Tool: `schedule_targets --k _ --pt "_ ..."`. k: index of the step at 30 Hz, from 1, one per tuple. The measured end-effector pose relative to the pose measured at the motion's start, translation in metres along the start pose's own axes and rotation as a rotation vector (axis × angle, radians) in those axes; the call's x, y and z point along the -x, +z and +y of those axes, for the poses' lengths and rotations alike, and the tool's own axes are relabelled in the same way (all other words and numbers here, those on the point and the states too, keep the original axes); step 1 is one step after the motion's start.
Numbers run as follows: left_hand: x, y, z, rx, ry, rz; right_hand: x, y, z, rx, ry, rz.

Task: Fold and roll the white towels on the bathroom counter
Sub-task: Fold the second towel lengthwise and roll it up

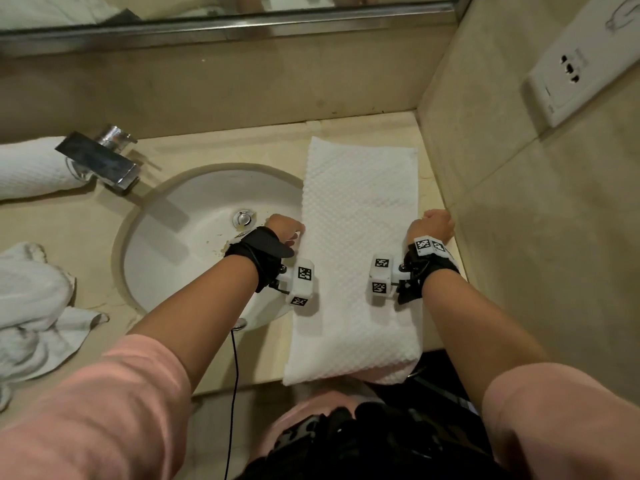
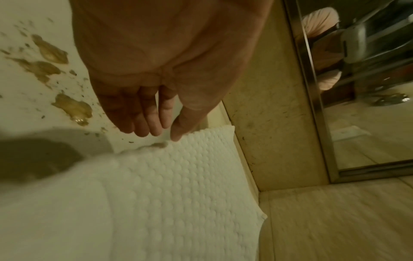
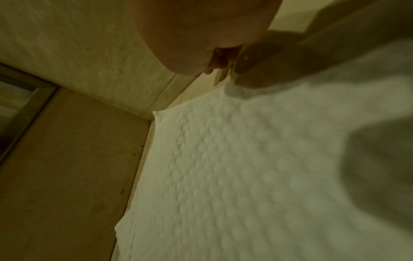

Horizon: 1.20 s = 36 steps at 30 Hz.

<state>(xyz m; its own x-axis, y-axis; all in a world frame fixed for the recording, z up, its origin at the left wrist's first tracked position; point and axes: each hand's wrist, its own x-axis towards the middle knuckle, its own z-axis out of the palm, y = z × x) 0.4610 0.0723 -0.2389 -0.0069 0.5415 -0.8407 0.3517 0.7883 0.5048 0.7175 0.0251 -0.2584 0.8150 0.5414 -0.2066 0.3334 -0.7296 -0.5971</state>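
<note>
A white waffle towel (image 1: 360,237) lies folded into a long strip on the counter (image 1: 69,223), right of the sink, with its near end hanging over the front edge. My left hand (image 1: 285,228) is at the strip's left edge. In the left wrist view its fingers (image 2: 145,114) are straight, and the thumb tip touches the towel (image 2: 178,194). My right hand (image 1: 437,223) sits at the strip's right edge, close to the side wall. Its fingers look curled, and the blurred right wrist view shows the palm (image 3: 201,35) above the towel (image 3: 245,167), not the grip.
A rolled white towel (image 1: 27,168) lies behind the chrome faucet (image 1: 100,161). A crumpled white towel (image 1: 31,306) sits at the left front. The round sink (image 1: 194,216) is stained. The beige side wall (image 1: 519,237) with a socket plate (image 1: 571,67) bounds the right; a mirror (image 1: 207,8) runs along the back.
</note>
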Motion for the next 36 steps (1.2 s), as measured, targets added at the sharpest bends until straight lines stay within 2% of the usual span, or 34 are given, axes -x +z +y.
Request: schedule_targets --k 3,7,10,13,17,23,28,29,30,31,33,36 --pt "0.019 -0.011 -0.019 0.046 0.045 -0.022 0.031 -0.012 0.018 -0.085 0.028 0.051" --pt "0.057 -0.026 -0.06 0.116 0.036 -0.151 0.096 -0.018 0.055 -0.172 -0.142 0.077" --pt "0.089 -0.036 -0.099 0.125 0.026 -0.197 0.148 -0.028 0.089 -0.219 -0.192 0.078" --pt "0.115 -0.04 -0.136 0.142 0.036 -0.204 0.185 -0.04 0.12 -0.226 -0.174 0.1" --pt "0.141 -0.042 -0.189 0.15 -0.007 -0.314 0.221 -0.06 0.157 -0.164 -0.089 0.065" --pt "0.174 -0.035 -0.246 -0.002 -0.021 -0.267 0.238 -0.075 0.209 -0.117 0.128 -0.141" --pt "0.166 -0.022 -0.278 0.115 -0.042 -0.295 0.239 -0.084 0.218 -0.164 0.195 -0.347" --pt "0.162 -0.019 -0.282 0.106 -0.046 -0.288 0.237 -0.084 0.216 -0.106 0.187 -0.402" --pt "0.16 -0.014 -0.285 0.071 -0.05 -0.275 0.232 -0.081 0.223 0.036 0.095 -0.42" --pt "0.157 -0.009 -0.288 0.048 -0.055 -0.262 0.227 -0.078 0.226 0.091 0.098 -0.458" --pt "0.154 0.0 -0.29 -0.01 -0.032 -0.204 0.222 -0.081 0.219 -0.008 0.227 -0.514" --pt "0.15 0.015 -0.29 -0.093 -0.009 -0.146 0.214 -0.083 0.219 0.077 0.153 -0.605"
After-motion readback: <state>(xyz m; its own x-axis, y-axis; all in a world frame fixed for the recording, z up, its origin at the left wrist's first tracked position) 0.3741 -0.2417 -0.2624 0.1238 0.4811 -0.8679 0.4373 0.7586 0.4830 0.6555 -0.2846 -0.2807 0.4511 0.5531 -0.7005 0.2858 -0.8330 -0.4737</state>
